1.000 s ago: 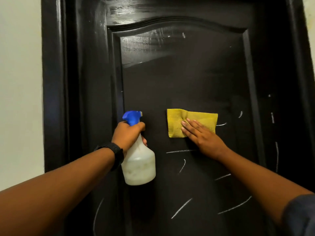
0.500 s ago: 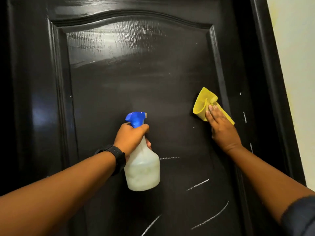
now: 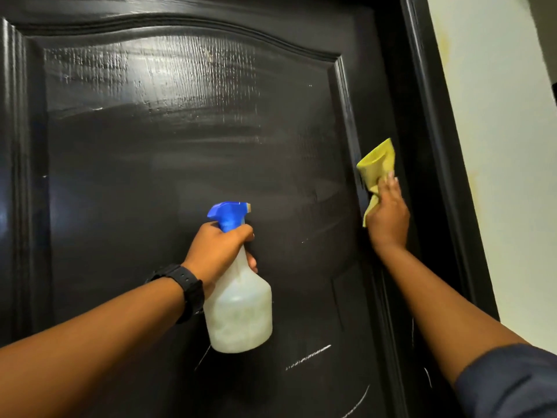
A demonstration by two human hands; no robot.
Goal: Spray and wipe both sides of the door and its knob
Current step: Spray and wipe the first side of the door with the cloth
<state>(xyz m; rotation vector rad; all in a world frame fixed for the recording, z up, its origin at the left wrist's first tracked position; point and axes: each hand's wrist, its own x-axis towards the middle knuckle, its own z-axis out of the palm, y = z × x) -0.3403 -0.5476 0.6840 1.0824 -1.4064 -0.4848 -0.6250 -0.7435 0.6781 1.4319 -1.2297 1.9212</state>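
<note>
A: Left hand (image 3: 217,251), fingers wrapped round the spray bottle (image 3: 238,315) neck, held up mid-panel!
B: Right hand (image 3: 387,215), fingers clutching the yellow cloth (image 3: 376,162) against the right-hand moulding of the black door (image 3: 180,146).

Lighting was dim. Glare streaked the glossy door (image 3: 180,95) above the left hand (image 3: 217,251). Wide-angle distortion bowed the frame (image 3: 434,146) beyond the right hand (image 3: 388,218).
</note>
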